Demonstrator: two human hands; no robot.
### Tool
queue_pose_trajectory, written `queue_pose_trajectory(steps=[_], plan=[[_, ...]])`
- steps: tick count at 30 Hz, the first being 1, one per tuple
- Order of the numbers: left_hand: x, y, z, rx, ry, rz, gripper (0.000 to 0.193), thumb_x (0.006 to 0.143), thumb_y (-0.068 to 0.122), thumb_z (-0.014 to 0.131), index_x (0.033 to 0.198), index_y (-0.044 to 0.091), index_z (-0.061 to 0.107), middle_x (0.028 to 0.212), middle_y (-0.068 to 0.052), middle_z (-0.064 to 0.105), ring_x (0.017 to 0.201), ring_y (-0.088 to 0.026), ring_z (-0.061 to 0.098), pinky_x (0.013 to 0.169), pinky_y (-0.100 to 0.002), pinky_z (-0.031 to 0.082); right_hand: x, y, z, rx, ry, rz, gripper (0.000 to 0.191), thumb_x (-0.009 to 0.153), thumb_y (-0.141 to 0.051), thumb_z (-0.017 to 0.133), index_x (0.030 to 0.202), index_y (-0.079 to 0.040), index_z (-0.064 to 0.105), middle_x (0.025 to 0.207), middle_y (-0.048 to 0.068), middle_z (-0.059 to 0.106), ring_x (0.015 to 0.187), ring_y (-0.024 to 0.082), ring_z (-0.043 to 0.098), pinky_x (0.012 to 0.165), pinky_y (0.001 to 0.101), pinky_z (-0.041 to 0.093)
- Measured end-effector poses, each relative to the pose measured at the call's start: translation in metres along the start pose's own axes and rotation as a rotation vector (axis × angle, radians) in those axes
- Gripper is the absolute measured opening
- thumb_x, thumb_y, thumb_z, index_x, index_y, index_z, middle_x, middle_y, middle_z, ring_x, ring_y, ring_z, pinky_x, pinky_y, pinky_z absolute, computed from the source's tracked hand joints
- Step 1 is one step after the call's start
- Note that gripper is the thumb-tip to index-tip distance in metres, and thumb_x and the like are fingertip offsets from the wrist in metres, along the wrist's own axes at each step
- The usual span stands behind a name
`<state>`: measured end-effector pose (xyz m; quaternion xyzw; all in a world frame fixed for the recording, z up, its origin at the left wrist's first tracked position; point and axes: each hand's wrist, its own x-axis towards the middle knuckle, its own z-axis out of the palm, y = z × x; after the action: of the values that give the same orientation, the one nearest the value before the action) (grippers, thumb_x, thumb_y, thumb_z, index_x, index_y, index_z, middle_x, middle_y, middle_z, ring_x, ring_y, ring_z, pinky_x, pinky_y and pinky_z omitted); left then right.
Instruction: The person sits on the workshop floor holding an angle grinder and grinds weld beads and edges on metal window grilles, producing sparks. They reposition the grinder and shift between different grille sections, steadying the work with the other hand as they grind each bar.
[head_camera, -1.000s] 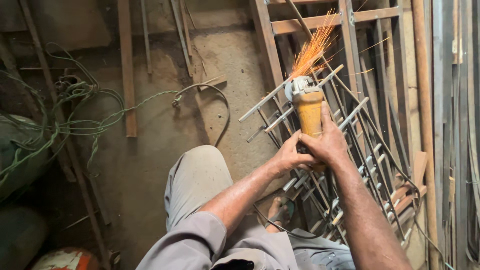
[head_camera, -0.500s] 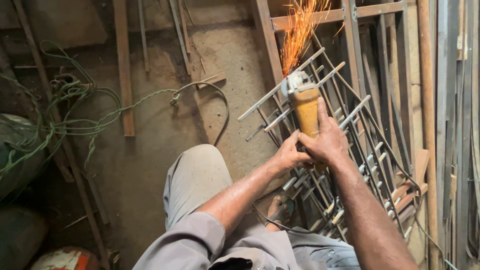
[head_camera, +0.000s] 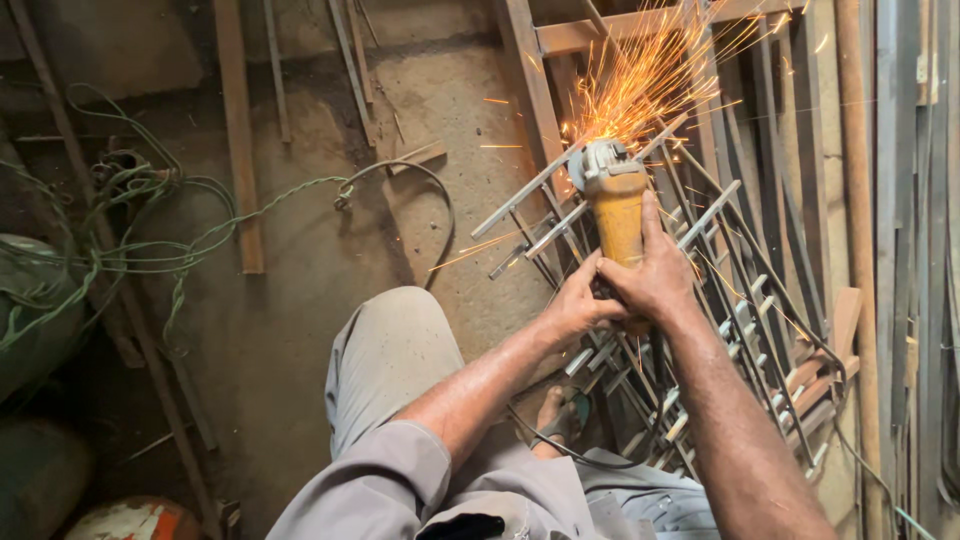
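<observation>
Since the earlier frame the spark fan has swung from the upper left to spray up and right, and the grinder sits a touch lower on the grille; I read both hands as unmoved on the tool. Left hand (head_camera: 575, 305) is closed round the rear of the angle grinder (head_camera: 615, 205); right hand (head_camera: 655, 275) is wrapped over the yellow body, fingers shut, thumb lying along it toward the head. The grinder looks moderately heavy, rigid, and prone to kick and vibrate, so I judge a firm two-handed hold on the body, well back from the disc, is right. It has a yellow-orange casing and a grey metal head, its disc pressed to the metal grille (head_camera: 700, 230) of thin grey bars propped on the dusty floor (head_camera: 300, 300); sparks (head_camera: 640, 85) fly off; green cord (head_camera: 120, 210) lies well apart to the left.
</observation>
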<state>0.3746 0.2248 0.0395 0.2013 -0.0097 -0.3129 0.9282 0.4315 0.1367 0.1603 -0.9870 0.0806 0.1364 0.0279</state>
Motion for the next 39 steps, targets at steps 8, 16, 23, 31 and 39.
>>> queue_pose_trajectory(steps=[8, 16, 23, 31, 39], plan=[[0.001, -0.013, 0.001, -0.048, -0.001, 0.114, 0.079, 0.077, 0.004, 0.081, 0.143, 0.002, 0.038, 0.121, -0.013, 0.065, 0.101, -0.023, 0.071, 0.083, -0.037, 0.063, -0.002, 0.0, 0.002, 0.011, 0.024, -0.083, 0.118, 0.071, -0.041, 0.082, 0.166, -0.022, 0.016, 0.124, 0.025, 0.065, 0.109, 0.045, 0.067, 0.09, 0.0525, 0.054], [-0.002, -0.014, 0.005, 0.037, 0.042, 0.109, 0.07, 0.079, 0.004, 0.081, 0.136, 0.0, 0.042, 0.122, -0.016, 0.063, 0.105, -0.024, 0.069, 0.084, -0.037, 0.062, -0.001, 0.006, 0.003, -0.016, -0.027, -0.022, 0.119, 0.07, -0.042, 0.081, 0.167, -0.027, 0.014, 0.121, 0.023, 0.066, 0.108, 0.044, 0.067, 0.091, 0.0526, 0.055], [-0.007, -0.026, 0.009, 0.015, 0.064, 0.173, 0.068, 0.078, 0.005, 0.081, 0.134, 0.0, 0.043, 0.122, -0.014, 0.063, 0.107, -0.021, 0.069, 0.086, -0.036, 0.063, -0.005, 0.016, 0.008, -0.099, -0.078, -0.091, 0.117, 0.071, -0.043, 0.081, 0.167, -0.029, 0.015, 0.12, 0.023, 0.065, 0.106, 0.045, 0.067, 0.09, 0.0523, 0.055], [-0.007, -0.022, 0.005, -0.01, 0.075, 0.036, 0.061, 0.075, 0.007, 0.082, 0.122, 0.001, 0.043, 0.111, -0.014, 0.064, 0.097, -0.024, 0.071, 0.079, -0.037, 0.063, -0.008, 0.017, 0.01, -0.111, -0.086, -0.102, 0.118, 0.071, -0.043, 0.08, 0.167, -0.029, 0.014, 0.116, 0.023, 0.065, 0.104, 0.045, 0.067, 0.09, 0.0517, 0.056], [-0.015, -0.005, 0.012, 0.16, -0.072, 0.18, 0.062, 0.086, 0.009, 0.082, 0.138, -0.001, 0.049, 0.125, -0.013, 0.063, 0.115, -0.021, 0.064, 0.096, -0.036, 0.056, -0.004, 0.043, -0.002, 0.346, -0.025, -0.205, 0.118, 0.071, -0.031, 0.088, 0.167, -0.009, 0.023, 0.139, 0.024, 0.061, 0.121, 0.033, 0.065, 0.1, 0.0428, 0.053]])
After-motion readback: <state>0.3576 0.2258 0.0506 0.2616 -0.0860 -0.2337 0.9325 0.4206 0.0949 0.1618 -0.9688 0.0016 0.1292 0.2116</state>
